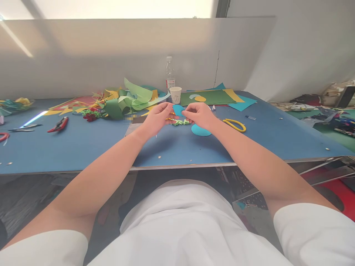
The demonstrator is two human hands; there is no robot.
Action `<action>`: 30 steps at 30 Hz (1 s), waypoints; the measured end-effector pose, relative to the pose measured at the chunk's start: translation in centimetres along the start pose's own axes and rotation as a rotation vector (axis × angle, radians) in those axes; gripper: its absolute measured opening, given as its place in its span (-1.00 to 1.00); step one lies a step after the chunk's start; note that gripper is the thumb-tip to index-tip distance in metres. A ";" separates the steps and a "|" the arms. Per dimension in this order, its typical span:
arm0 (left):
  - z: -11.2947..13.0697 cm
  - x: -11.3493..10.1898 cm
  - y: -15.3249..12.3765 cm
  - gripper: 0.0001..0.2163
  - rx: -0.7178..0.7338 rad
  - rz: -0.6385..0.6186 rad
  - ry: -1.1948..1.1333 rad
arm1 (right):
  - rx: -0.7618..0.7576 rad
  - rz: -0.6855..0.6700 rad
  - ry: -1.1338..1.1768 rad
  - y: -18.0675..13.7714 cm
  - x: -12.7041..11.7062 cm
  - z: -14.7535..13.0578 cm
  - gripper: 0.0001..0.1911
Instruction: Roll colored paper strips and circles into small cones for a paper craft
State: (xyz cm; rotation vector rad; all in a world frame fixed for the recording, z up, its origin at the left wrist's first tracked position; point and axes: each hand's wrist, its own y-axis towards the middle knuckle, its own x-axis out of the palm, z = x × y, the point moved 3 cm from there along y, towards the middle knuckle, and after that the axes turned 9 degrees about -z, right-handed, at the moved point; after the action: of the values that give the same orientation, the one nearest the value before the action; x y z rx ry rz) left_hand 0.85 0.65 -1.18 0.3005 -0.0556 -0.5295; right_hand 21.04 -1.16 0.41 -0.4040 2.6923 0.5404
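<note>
Between my two hands, above the blue table, I hold a small piece of blue paper (178, 109). My left hand (158, 120) pinches its left side, and my right hand (200, 113) grips its right edge with thumb and finger. Just beyond and below my fingers lie green curled paper pieces (179, 122). A flat turquoise paper disc (201, 130) rests under my right hand, partly covered by it. Yellow-handled scissors (235, 125) lie right of that hand; their blades are mostly hidden.
A paper cup (175, 95) and a plastic bottle (170, 74) stand at the back. Green paper scraps (135, 96) pile up at back left, near red-handled pliers (58, 125). Coloured sheets (215, 98) lie at back right. The table's front edge (183, 167) runs close to my body.
</note>
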 end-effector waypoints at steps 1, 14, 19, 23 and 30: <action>0.0 0.0 0.0 -0.55 0.001 -0.011 -0.004 | 0.002 -0.005 0.003 0.0 0.0 0.0 -0.79; 0.5 0.4 -0.3 -0.57 -0.006 -0.130 -0.048 | -0.037 -0.075 0.002 -0.1 0.1 0.1 -0.77; 0.5 0.4 -0.3 -0.57 0.007 -0.157 -0.073 | -0.049 -0.076 0.007 -0.3 0.0 -0.2 -0.78; 0.4 0.3 -0.3 -0.55 -0.015 -0.140 -0.047 | -0.053 -0.079 0.013 -0.3 0.0 -0.2 -0.78; 0.0 0.2 -0.2 -0.54 -0.023 -0.113 -0.086 | -0.063 -0.080 0.030 -0.3 0.1 -0.2 -0.78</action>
State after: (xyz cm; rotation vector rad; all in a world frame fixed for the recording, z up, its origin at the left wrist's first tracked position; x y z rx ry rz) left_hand 0.92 0.44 -1.24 0.2592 -0.1161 -0.6551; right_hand 20.97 -1.57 0.46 -0.5383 2.6794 0.6014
